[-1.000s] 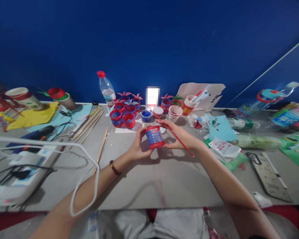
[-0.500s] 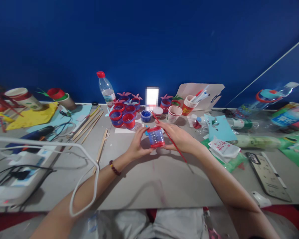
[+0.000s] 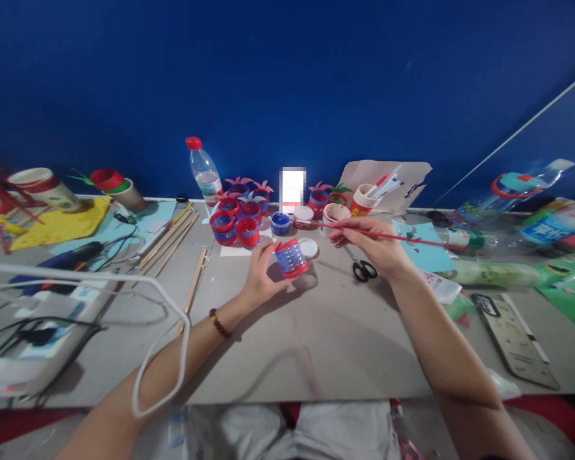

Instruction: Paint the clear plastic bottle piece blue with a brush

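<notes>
My left hand grips a piece of clear ribbed plastic bottle, red at both ends and bluish in the middle, tilted above the table. Between the fingers of my right hand is a long red paintbrush, lying almost level. Its tip points left, near the jar of blue paint and a white-topped jar; whether it touches either I cannot tell. A white lid lies behind the bottle piece. Below my right hand are black-handled scissors, and a stained paper cup stands behind it.
Several red and blue painted cups cluster behind my left hand, beside a red-capped bottle. Wooden sticks, a power strip and a looping white cable lie left. A phone and plastic bottles lie right.
My right hand has let go of the bottle piece and moved right, swinging the brush to near level. The bottle piece now tilts in my left hand alone. The lid and scissors have come into view.
</notes>
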{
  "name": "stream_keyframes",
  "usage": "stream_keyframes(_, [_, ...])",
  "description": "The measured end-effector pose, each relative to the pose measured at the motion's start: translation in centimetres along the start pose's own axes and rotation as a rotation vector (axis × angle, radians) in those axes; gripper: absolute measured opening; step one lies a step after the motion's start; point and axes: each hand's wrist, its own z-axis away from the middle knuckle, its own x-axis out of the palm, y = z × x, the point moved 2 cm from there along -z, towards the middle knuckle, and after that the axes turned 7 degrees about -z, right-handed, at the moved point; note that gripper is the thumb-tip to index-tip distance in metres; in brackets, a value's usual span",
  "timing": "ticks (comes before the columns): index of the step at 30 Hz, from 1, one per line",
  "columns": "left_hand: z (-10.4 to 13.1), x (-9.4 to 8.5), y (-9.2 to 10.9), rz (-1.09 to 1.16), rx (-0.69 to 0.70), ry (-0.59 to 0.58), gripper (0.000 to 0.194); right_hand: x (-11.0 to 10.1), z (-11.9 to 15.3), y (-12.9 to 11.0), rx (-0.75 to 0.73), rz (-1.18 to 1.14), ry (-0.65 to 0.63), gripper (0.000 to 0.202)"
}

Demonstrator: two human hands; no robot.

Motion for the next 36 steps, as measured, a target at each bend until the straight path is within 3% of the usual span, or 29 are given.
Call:
stream_keyframes(7, [-0.2, -0.4, 0.5, -0.029, 0.024, 0.019, 0.079, 0.6, -0.1, 0.9, 0.049, -0.109, 0.140, 0.035])
stream_keyframes(19, [-0.1, -0.3, 0.5, -0.052, 0.068, 0.035, 0.076, 2.6, 0.5, 1.6, 0.033, 0.029, 0.103, 0.035])
stream_keyframes(29, [0.0, -0.3, 0.5, -0.070, 0.031, 0.024, 0.078, 1.9, 0.5, 0.4, -0.066, 0.222, 0.113, 0.031])
stream_keyframes(36, [-0.1, -0.3, 0.4, -0.077, 0.042, 0.042, 0.076, 0.8, 0.3, 1.0, -0.018, 0.108, 0.165, 0.032])
